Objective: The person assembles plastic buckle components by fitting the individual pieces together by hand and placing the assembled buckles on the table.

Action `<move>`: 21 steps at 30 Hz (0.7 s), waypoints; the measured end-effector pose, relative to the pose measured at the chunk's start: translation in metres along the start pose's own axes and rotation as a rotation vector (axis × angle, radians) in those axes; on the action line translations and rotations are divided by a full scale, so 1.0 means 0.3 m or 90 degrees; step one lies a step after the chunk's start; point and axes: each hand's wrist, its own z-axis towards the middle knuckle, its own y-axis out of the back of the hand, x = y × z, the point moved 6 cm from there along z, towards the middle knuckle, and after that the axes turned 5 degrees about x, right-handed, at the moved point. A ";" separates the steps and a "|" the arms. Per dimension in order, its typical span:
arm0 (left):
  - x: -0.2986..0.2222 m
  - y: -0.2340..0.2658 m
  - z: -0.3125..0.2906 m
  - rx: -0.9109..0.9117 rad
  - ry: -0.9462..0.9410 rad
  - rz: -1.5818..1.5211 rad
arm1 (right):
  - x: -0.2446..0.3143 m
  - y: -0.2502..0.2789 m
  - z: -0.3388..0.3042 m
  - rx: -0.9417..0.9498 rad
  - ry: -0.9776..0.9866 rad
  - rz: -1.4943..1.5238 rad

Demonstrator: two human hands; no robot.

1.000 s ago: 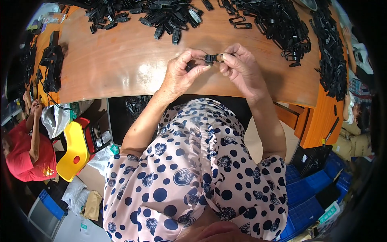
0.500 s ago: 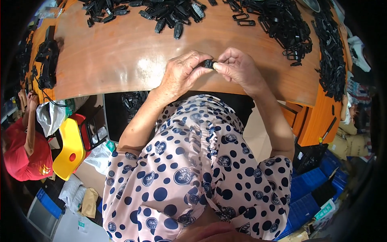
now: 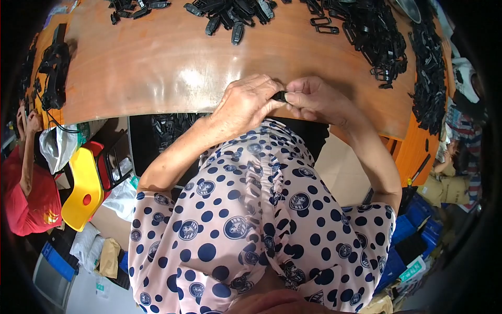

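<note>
Both my hands meet over the near edge of the wooden table, pinching one small black plastic part. My left hand is closed on its left side, back of the hand upward. From the right, my right hand grips the same part between thumb and fingers. Most of the part is covered by the fingertips, so its exact kind cannot be made out.
A pile of black oblong plastic pieces lies at the far middle. Thin black rectangular frames are heaped far right, beside another black pile. At the left are a black cabled device, a yellow chair and a red-shirted person.
My hands have come slightly closer to my body, still together on the black part. My left hand has rolled over it, and less of the part shows.
</note>
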 end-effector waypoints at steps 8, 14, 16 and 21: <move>0.091 -0.026 -0.016 -0.093 0.146 -0.524 | 0.015 -0.121 0.023 0.170 0.194 0.214; 0.090 -0.063 -0.032 -0.089 0.290 -0.778 | -0.005 -0.138 0.071 0.072 0.299 0.284; 0.107 -0.061 -0.032 -0.126 0.283 -0.705 | 0.015 -0.138 0.069 0.050 0.259 0.231; 0.286 0.108 -0.064 -0.230 0.304 -0.143 | 0.094 0.153 -0.008 -0.404 0.285 -0.486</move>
